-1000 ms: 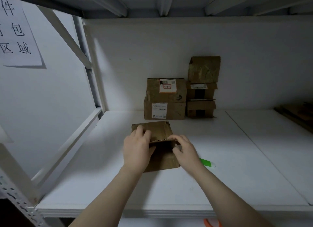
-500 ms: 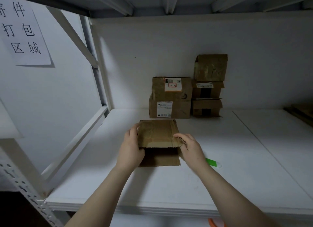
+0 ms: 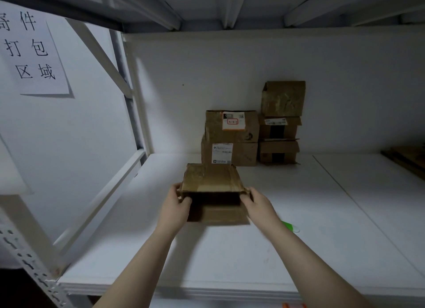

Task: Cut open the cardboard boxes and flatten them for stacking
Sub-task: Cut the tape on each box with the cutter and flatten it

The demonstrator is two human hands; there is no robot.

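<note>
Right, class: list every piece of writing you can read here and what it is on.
"件 打包 区域": paper sign on the wall; first character cut off.
"3-3-3", blurry: label on the upper box.
Other shipping labels: too small to read.

brown cardboard box (image 3: 212,181), white shelf (image 3: 299,215), green cutter (image 3: 290,227)

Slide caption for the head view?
Left hand and right hand grip an open cardboard box on a white shelf; stacked boxes behind.

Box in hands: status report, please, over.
Left hand, right hand: grip on box sides. Near end open, not flat yet. Green tool by right wrist, not in the way.
</note>
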